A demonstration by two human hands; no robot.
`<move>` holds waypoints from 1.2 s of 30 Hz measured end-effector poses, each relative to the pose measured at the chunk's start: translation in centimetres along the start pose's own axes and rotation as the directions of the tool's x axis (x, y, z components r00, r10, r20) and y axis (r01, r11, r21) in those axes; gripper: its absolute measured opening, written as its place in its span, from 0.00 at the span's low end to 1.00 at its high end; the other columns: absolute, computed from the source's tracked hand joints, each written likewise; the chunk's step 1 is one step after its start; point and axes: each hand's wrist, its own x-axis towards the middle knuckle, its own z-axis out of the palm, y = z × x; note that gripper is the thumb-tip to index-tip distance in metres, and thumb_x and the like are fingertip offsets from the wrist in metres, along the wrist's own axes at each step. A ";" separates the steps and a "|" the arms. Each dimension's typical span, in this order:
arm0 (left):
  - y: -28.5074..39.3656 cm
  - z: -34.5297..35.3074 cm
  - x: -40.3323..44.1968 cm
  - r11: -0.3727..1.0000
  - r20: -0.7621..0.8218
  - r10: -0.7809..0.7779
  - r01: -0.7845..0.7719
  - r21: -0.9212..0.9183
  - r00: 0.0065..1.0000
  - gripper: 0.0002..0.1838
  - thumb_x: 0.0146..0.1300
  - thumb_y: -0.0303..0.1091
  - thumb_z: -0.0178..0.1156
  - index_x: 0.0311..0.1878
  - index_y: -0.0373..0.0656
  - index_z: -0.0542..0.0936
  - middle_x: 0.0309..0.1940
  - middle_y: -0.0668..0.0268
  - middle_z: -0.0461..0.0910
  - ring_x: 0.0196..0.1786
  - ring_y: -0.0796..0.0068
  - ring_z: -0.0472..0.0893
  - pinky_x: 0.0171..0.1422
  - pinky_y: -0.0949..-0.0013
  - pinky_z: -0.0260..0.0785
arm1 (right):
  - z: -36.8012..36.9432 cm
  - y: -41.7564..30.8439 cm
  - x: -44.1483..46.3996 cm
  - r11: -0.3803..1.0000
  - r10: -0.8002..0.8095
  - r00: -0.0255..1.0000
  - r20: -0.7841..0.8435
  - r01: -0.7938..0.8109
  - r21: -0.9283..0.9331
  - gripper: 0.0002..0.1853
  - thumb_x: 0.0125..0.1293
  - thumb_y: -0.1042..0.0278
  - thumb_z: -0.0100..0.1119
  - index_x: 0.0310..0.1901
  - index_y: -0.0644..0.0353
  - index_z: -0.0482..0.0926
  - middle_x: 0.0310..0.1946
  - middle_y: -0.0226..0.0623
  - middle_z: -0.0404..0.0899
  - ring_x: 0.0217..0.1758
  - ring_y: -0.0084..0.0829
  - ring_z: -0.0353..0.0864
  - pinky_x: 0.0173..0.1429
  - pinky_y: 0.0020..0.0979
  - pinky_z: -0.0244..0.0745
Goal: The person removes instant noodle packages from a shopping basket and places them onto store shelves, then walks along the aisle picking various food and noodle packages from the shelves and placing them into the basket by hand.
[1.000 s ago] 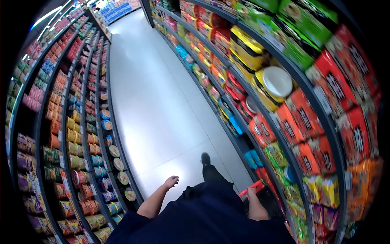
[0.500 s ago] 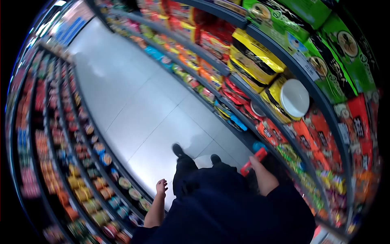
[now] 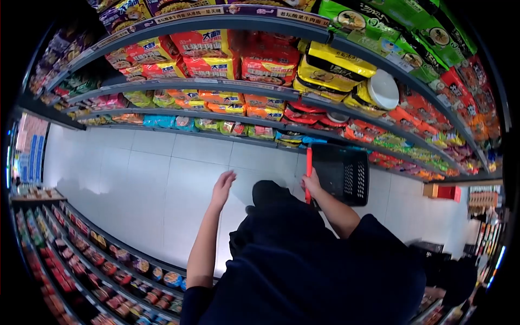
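My right hand (image 3: pixel 311 183) is wrapped round the red handle (image 3: pixel 309 162) of a black shopping basket (image 3: pixel 331 176). The basket hangs at my right side, with holes in its side wall. I see nothing lying in the part that shows. My left hand (image 3: pixel 222 189) is held out in front of my body over the pale floor, its fingers loosely stretched and holding nothing. Closest ahead of both hands are the lower shelves with bagged noodle packs, and neither hand touches them.
Across the front runs a shelf rack (image 3: pixel 179 84) with red noodle packs (image 3: pixel 208 51), yellow packs (image 3: pixel 333 65) and a white bowl (image 3: pixel 383 89). Green packs (image 3: pixel 368 27) sit higher. Cup-filled shelves (image 3: pixel 119 265) stand behind left. Another person in dark clothing (image 3: pixel 457 276) is at the lower right.
My view has turned toward the noodle rack, which now spans the front. My left hand has come up and forward. The basket shows more fully, its handle still in my right hand.
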 end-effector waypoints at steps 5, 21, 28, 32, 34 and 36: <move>3.1 1.0 6.1 0.975 0.439 0.195 -0.220 0.007 0.877 0.17 0.72 0.34 0.51 0.60 0.38 0.72 0.54 0.59 0.78 0.56 0.70 0.78 0.61 0.70 0.68 | 12.8 -2.4 1.3 0.993 -0.070 0.997 0.013 0.071 -0.089 0.25 0.64 0.73 0.56 0.60 0.57 0.59 0.24 0.34 0.72 0.22 0.28 0.78 0.23 0.32 0.74; -18.4 -60.0 -1.9 0.589 -0.457 -0.698 0.805 0.071 0.551 0.20 0.66 0.39 0.49 0.59 0.45 0.75 0.47 0.62 0.82 0.45 0.70 0.83 0.44 0.64 0.73 | 48.7 -6.8 12.3 0.845 0.193 0.981 0.031 -0.150 -0.513 0.29 0.61 0.63 0.61 0.57 0.65 0.56 0.34 0.50 0.80 0.29 0.47 0.84 0.31 0.45 0.81; -29.4 -71.6 -7.8 0.649 -0.409 -0.697 0.761 -0.011 0.588 0.21 0.68 0.42 0.49 0.62 0.48 0.71 0.46 0.63 0.82 0.47 0.66 0.82 0.44 0.55 0.73 | 58.2 -0.7 10.9 0.572 0.448 0.864 -0.230 -0.474 -0.670 0.30 0.60 0.63 0.53 0.65 0.58 0.60 0.44 0.50 0.78 0.39 0.50 0.83 0.30 0.60 0.79; -25.6 -76.9 -4.9 0.747 -0.281 -0.503 0.575 0.334 0.817 0.20 0.68 0.42 0.52 0.59 0.44 0.75 0.46 0.63 0.82 0.49 0.68 0.81 0.49 0.64 0.74 | 55.7 11.0 12.5 0.265 0.171 0.946 -0.277 -0.315 -0.911 0.20 0.52 0.61 0.59 0.44 0.65 0.75 0.36 0.47 0.80 0.40 0.38 0.82 0.39 0.41 0.78; -24.7 -82.1 -3.8 0.835 -0.241 -0.542 0.548 -0.044 0.805 0.21 0.69 0.43 0.51 0.61 0.44 0.73 0.51 0.62 0.80 0.54 0.68 0.80 0.53 0.62 0.72 | 59.7 4.3 6.8 0.357 0.286 0.804 -0.521 -0.594 -0.721 0.30 0.48 0.59 0.65 0.49 0.72 0.70 0.49 0.50 0.77 0.53 0.41 0.81 0.54 0.39 0.77; -23.3 -88.1 -3.4 0.825 -0.250 -0.545 0.460 -0.327 0.800 0.22 0.71 0.44 0.49 0.63 0.45 0.71 0.54 0.62 0.78 0.56 0.67 0.79 0.55 0.60 0.71 | 64.9 -0.8 3.2 0.409 0.284 0.830 -0.480 -0.558 -0.722 0.29 0.47 0.58 0.66 0.46 0.71 0.72 0.46 0.50 0.79 0.49 0.41 0.82 0.50 0.40 0.78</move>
